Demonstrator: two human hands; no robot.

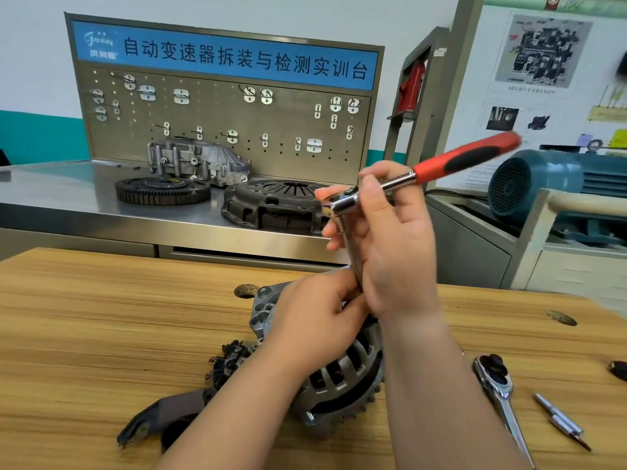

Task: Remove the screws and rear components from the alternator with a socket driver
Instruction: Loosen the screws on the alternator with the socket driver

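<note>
Head view: right hand (390, 239) grips the driver (464, 157) at its head, left hand (315, 320) pinches its shaft low down, over the alternator (342, 374) near the bench's (101, 317) front edge. A tilted shaft (handle rides high) could slip, rounding the hidden screw.

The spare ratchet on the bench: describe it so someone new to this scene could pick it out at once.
Start at the wooden workbench and go right of the alternator. The spare ratchet lies flat there. Unlike the red-handled ratchet held above, it has a bare chrome handle, and its broad round head sets it apart from the thin metal rod beside it.
</note>
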